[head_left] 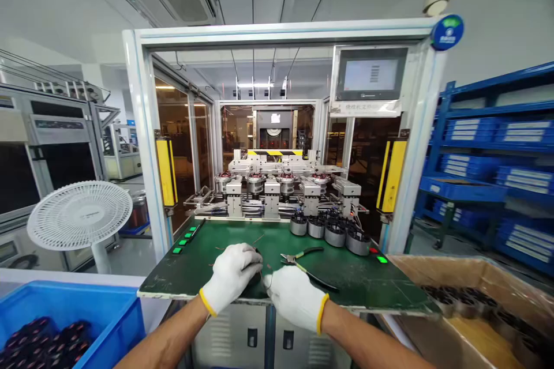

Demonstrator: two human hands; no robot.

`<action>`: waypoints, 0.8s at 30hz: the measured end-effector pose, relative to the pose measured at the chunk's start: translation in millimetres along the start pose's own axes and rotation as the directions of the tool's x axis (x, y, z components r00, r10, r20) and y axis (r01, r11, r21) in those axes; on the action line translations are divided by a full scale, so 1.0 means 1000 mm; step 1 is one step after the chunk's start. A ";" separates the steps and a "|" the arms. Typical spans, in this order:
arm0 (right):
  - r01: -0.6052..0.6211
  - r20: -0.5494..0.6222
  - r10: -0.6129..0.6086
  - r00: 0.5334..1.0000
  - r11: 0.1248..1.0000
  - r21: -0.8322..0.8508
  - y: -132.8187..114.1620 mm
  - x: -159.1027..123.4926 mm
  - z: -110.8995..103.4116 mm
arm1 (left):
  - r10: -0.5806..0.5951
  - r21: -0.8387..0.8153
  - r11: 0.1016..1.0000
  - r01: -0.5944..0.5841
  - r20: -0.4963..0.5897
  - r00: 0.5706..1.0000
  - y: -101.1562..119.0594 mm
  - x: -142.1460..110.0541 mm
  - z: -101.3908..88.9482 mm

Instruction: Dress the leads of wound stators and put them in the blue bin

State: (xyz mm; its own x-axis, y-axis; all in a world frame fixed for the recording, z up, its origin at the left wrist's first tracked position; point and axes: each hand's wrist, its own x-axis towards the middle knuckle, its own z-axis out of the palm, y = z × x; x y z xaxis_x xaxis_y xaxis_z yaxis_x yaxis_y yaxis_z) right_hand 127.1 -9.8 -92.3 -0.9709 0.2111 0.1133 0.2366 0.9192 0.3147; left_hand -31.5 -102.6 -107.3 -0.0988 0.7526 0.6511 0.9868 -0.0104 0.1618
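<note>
No words here can be read for sure. The white label (pixel 366 108) under the screen (pixel 371 74) has a line of Chinese signs, but they are too blurry to make out. The round blue sticker (pixel 447 32) on the frame has a logo and tiny white words (too small for me). The blue bins (pixel 470 130) have white labels, and those are blurry too.

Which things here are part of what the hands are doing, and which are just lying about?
In the hands' work: left gloved hand, right gloved hand, thin wire ends, green-handled pliers.
Lying about: metal-cased coils, blue crate, cardboard box, white fan.
</note>
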 end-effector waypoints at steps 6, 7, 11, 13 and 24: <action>-0.087 -0.033 0.105 0.994 0.933 0.350 -0.022 0.010 0.012 | -0.049 0.019 0.999 0.045 0.283 0.958 0.007 0.026 -0.029; -0.054 -0.022 0.069 0.997 0.910 0.412 -0.013 0.008 0.011 | -0.031 0.014 1.000 0.028 0.292 0.956 0.006 0.025 -0.031; -0.022 -0.079 0.081 0.994 0.821 0.571 0.044 -0.005 -0.010 | 0.047 -0.048 0.998 -0.036 0.245 0.968 -0.003 0.009 -0.026; -0.156 -0.226 0.332 0.916 0.812 0.563 0.064 -0.008 -0.029 | 0.040 -0.045 0.998 -0.033 0.158 0.987 -0.007 -0.002 -0.016; 0.019 -0.014 -0.020 1.000 0.999 -0.047 0.012 0.009 -0.019 | 0.049 -0.001 0.999 -0.049 0.134 0.990 -0.009 -0.002 -0.008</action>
State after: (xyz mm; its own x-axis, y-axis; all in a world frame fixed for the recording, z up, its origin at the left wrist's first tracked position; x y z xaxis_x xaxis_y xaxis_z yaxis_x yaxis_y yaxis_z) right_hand 122.2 -3.3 -69.6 -0.9747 0.1885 0.1200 0.2197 0.9064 0.3608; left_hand -41.7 -109.5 -103.8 -0.0327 0.8327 0.5528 0.9903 -0.0476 0.1302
